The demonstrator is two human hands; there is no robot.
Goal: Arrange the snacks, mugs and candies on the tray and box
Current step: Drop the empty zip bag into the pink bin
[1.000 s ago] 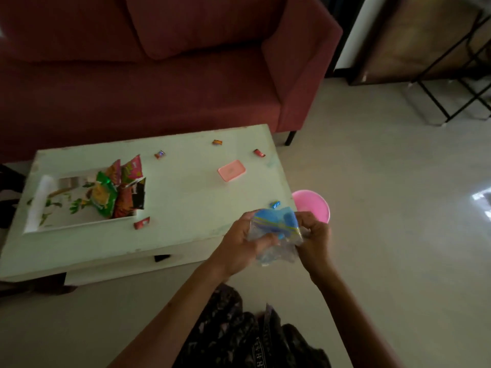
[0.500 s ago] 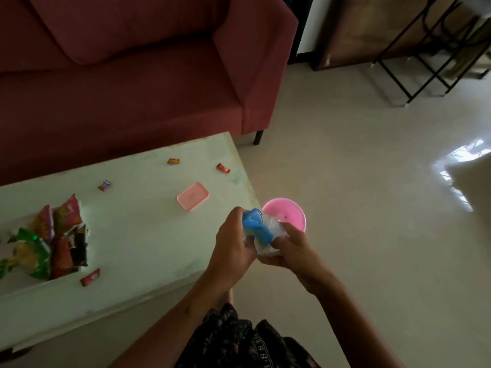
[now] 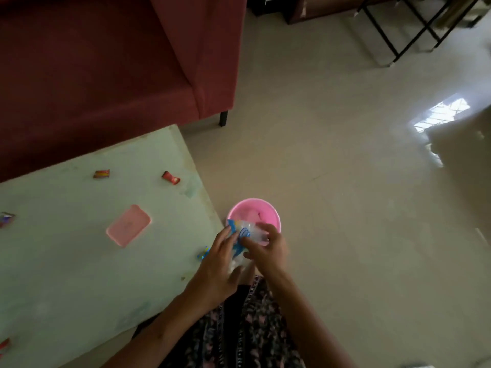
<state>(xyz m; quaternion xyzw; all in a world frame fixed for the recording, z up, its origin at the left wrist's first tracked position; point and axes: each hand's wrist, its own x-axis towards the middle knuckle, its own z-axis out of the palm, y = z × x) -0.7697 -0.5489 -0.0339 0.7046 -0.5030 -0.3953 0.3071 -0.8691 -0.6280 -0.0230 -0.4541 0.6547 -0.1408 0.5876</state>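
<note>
Both hands hold a crumpled blue and clear plastic wrapper [image 3: 240, 235] just over the near rim of a pink bin [image 3: 253, 212] on the floor. My left hand [image 3: 218, 264] holds its left side with fingers extended along it. My right hand [image 3: 267, 248] grips its right side. On the pale green table [image 3: 66, 261] lie a flat pink lid [image 3: 128, 225], wrapped candies [image 3: 101, 174] [image 3: 171, 177] [image 3: 5, 219], and a blue candy [image 3: 204, 253] beside my left hand.
A dark red sofa [image 3: 106, 75] stands behind the table. Black metal furniture legs [image 3: 398, 30] are at the far right. The tiled floor [image 3: 345, 208] stretches to the right. A red candy [image 3: 4, 343] shows at the left edge.
The view swung right and down, so the tray of snacks left the frame. Both hands carried the wrapper from above the table edge to over the pink bin.
</note>
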